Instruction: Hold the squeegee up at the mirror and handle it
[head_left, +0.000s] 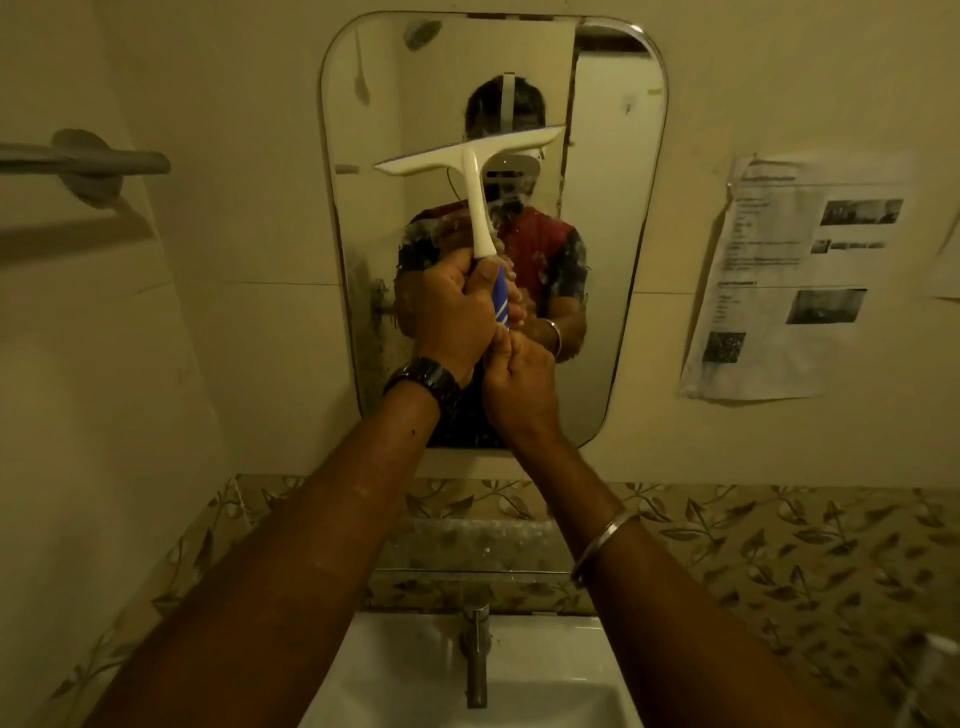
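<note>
A white squeegee (475, 179) with a blue striped handle stands upright in front of a rounded wall mirror (363, 234), its blade tilted slightly up to the right. My left hand (449, 312), with a dark watch at the wrist, grips the blue handle. Just below it, my right hand (519, 379) curls round the bottom end of the handle; a metal bangle sits on that forearm. The lower part of the mirror glass looks smeared and spotted. The mirror reflects a person in a red top.
A grey towel bar (85, 161) juts from the left wall. Printed paper sheets (795, 270) are stuck to the wall right of the mirror. Below are a leaf-patterned tile band (779, 551), a metal tap (477, 649) and a white basin (395, 686).
</note>
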